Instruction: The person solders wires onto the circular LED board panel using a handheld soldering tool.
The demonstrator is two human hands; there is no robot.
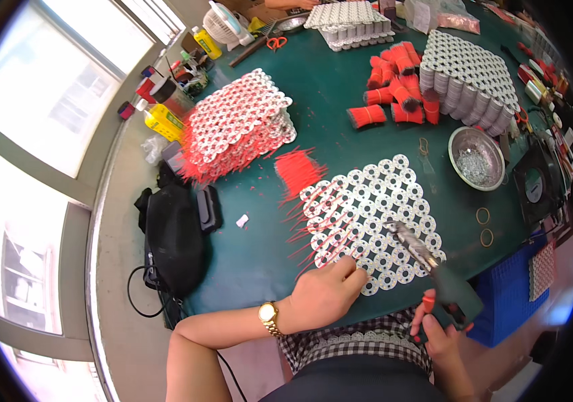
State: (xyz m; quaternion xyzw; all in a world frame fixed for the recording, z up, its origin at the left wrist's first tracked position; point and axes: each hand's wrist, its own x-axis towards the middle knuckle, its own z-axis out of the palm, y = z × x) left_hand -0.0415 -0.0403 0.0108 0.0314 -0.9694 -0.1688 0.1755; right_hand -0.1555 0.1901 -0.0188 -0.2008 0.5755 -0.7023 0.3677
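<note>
A white panel of small round circuit boards (384, 234), each with a dark centre, lies flat on the green table. Thin red wires stick out over its left part. My left hand (327, 295), wearing a gold watch, is closed in a pinch at the panel's near edge; whatever its fingertips hold is hidden. In my right hand (442, 340) is a dark green soldering gun (453, 291), its metal barrel angled over the panel's right side. A loose heap of cut red wires (298, 173) lies by the panel's far left corner.
Stacked panels with red wires (239, 120) stand at the far left. Red wire bundles (404, 87) sit beside a tall panel stack (471, 74). A metal bowl (476, 159) holds small shiny bits. A black case (176, 231) lies left; a blue bin (511, 295) stands right.
</note>
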